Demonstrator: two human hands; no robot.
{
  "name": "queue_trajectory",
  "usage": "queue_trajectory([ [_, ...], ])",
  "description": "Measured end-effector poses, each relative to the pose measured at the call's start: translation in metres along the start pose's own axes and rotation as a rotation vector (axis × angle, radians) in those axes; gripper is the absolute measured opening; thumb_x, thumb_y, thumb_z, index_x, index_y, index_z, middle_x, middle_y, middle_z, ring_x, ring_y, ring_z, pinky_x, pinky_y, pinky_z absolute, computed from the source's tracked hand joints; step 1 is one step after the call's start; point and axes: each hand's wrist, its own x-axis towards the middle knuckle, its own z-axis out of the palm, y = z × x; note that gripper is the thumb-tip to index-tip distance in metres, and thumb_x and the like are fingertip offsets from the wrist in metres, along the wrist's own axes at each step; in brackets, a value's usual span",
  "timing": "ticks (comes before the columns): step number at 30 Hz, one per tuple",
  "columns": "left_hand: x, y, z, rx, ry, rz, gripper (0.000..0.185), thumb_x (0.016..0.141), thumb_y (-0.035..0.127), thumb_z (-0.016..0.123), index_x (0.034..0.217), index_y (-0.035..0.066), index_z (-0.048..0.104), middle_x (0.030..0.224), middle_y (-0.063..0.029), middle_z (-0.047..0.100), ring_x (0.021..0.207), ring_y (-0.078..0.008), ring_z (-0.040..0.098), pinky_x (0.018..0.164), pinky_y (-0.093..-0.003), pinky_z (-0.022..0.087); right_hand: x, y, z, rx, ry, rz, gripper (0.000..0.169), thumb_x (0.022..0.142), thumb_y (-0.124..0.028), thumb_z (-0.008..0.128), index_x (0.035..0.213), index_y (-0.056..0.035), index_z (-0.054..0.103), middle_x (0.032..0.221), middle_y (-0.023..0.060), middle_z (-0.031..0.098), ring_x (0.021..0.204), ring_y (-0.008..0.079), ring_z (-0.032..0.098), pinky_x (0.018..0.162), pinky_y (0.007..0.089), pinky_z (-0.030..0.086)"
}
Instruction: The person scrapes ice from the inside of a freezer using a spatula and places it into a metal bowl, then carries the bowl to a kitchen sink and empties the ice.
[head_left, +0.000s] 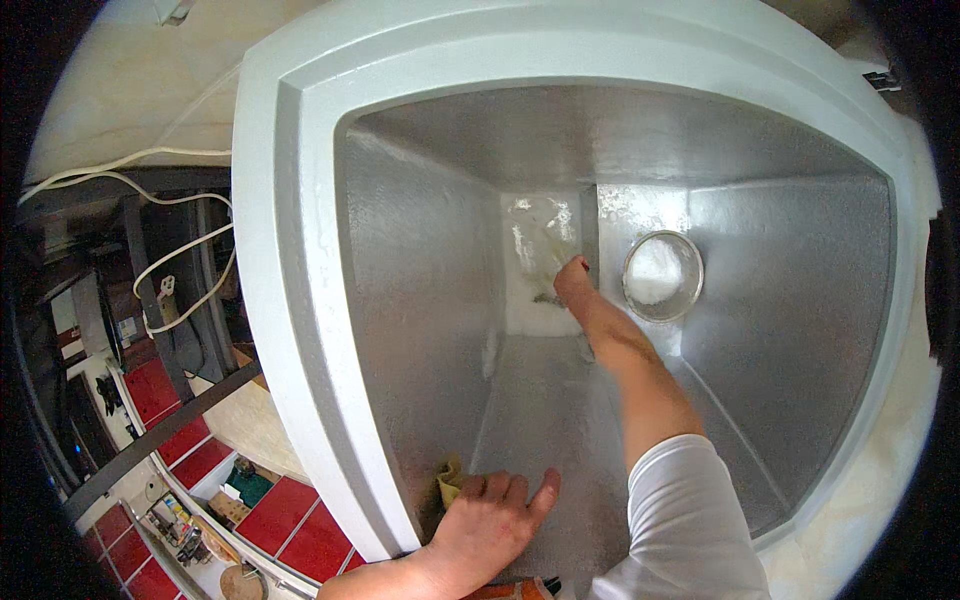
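Note:
A chest freezer with a white rim (292, 262) and grey metal inner walls (420, 247) lies before me. My right hand (574, 281) reaches far down to the wet, shiny freezer floor (529, 311). Its fingers are curled; a pale yellowish shape shows beside them, and whether they hold it cannot be made out. Dark residue (550, 299) lies by that hand. Higher up, my left hand (491, 521) is bent over a yellow cloth (450, 484) at the near left wall, its thumb sticking out. A round metal bowl (700, 281) with whitish contents stands on the raised step.
The step (637, 204) rises right of the deep floor. A white cable (142, 262) with a plug (166, 286) hangs left of the freezer. Further left are a dark metal frame (169, 431), red tiles (281, 517) and a box of small items (238, 487). An orange object (517, 590) shows at the bottom edge.

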Motion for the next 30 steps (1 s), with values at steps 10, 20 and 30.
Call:
queue_trajectory([
  [10,-0.001,0.0,-0.002,-0.034,-0.006,-0.003,0.044,0.076,0.014,0.052,0.119,0.006,0.048,0.075,-0.0054,0.054,0.073,-0.0172,0.055,0.06,-0.0262,0.046,-0.016,-0.003,0.005,-0.147,0.289,-0.227,0.014,0.077,-0.015,0.056,0.082,-0.0097,0.068,0.081,0.0036,0.066,0.077,0.0222,0.062,0.07,0.043,0.043],
  [20,-0.002,0.0,0.001,-0.003,-0.01,0.058,0.042,0.076,0.012,0.052,0.118,0.005,0.049,0.077,-0.0071,0.057,0.074,-0.0186,0.056,0.061,-0.0279,0.048,-0.044,0.068,-0.075,-0.071,0.345,-0.415,0.025,0.076,-0.033,0.058,0.078,-0.0106,0.07,0.082,0.0077,0.067,0.08,0.0255,0.064,0.069,0.0377,0.05],
  [30,-0.007,-0.001,0.014,0.074,0.066,0.091,0.043,0.078,0.012,0.049,0.121,0.007,0.047,0.075,-0.0087,0.059,0.073,-0.0225,0.061,0.056,-0.0319,0.05,-0.151,0.11,-0.089,0.261,0.272,-0.304,0.024,0.076,-0.04,0.06,0.083,-0.0205,0.07,0.084,0.0044,0.067,0.082,0.0241,0.063,0.069,0.0374,0.049],
])
